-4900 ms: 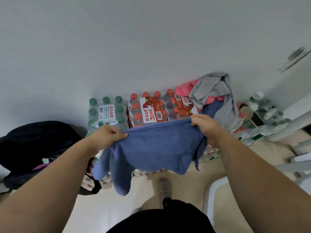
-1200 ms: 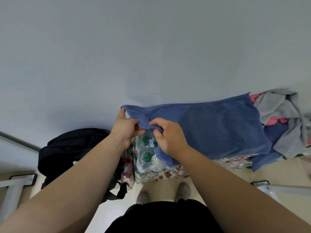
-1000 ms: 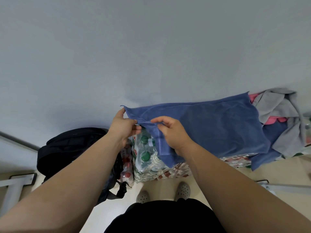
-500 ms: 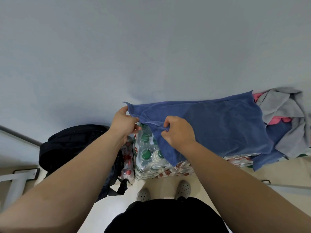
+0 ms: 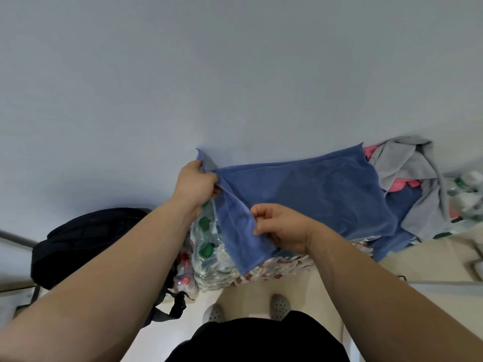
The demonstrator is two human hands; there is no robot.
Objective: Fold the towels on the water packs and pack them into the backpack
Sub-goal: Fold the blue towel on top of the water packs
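Blue towel [image 5: 313,194] lies spread over the water packs [image 5: 214,252]. The right hand [image 5: 285,228] pinches its near left edge, and the left hand [image 5: 197,182] grips its far left corner. A black backpack [image 5: 86,239] sits on the floor to the left, and a grey towel [image 5: 407,163] is heaped at the far right.

**Way in from the front; wall and heap close the rest**

The wall [image 5: 235,87] stands right behind the water packs [image 5: 209,257], so nothing passes on their far side. The blue towel [image 5: 308,194] covers most of their top, and a heap of grey towel [image 5: 402,163] and pink cloth [image 5: 403,183] blocks the right end. The left hand [image 5: 196,184] and right hand [image 5: 282,228], both gripping the blue towel, crowd the left end. The backpack [image 5: 86,239] sits just beside the packs on the left, under the left forearm. Bare floor [image 5: 251,293] between the packs and the feet leaves a way in from the front.
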